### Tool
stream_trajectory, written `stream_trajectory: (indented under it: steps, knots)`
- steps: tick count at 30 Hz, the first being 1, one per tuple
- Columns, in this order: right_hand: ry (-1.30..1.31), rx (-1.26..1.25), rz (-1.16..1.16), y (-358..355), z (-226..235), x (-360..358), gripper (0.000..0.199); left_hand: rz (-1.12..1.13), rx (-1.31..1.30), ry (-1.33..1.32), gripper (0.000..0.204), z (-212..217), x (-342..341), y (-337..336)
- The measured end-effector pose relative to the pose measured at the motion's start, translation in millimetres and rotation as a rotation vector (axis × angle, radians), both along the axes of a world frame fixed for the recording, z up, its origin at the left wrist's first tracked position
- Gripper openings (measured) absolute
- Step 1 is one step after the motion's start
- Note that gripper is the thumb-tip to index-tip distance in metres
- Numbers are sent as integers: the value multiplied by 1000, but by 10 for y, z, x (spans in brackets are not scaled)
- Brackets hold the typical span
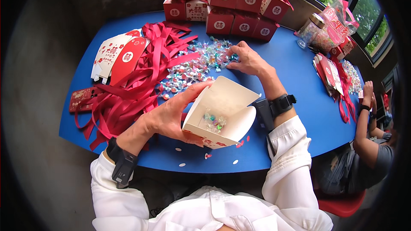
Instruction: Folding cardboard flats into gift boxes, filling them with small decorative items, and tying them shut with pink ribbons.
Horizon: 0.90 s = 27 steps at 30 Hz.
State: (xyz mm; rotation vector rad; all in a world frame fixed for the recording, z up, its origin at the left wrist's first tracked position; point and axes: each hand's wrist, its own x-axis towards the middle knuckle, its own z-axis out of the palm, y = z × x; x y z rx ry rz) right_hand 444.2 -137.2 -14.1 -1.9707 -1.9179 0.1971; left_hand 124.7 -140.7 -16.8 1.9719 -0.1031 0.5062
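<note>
My left hand [169, 113] is closed on an open gift box [231, 124], tilted over the table's front edge with its flaps raised. The box is white inside, with red prints outside. A few wrapped candies [214, 122] lie at its bottom. Beyond it, my right hand [250, 62] is at the right edge of a pile of shiny wrapped candies [192, 66]. Its fingers are bent down onto the candies, with a gap between thumb and forefinger. Whether any candy sits under the fingertips is hard to see.
Red ribbons [132, 92] heap left of the candies, beside flat unfolded boxes [113, 57] and a red phone [83, 98]. Finished boxes [235, 10] stand stacked at the back. A lidded jar [310, 30] stands at the back right. Another person [364, 149] sits at the right.
</note>
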Motion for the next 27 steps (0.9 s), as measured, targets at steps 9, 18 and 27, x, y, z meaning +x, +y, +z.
stream_trajectory:
  steps: [9,18,27]
  knots:
    - [55,-102,294,30,86,-29,28,57,-36,361,140,129,-23,-27]
    - [58,32,202,25,-12,87,35,186,18,162,65,-16,-16,28]
    - [218,-28,111,0,215,3,34,366,34,198,80,-46,23,89]
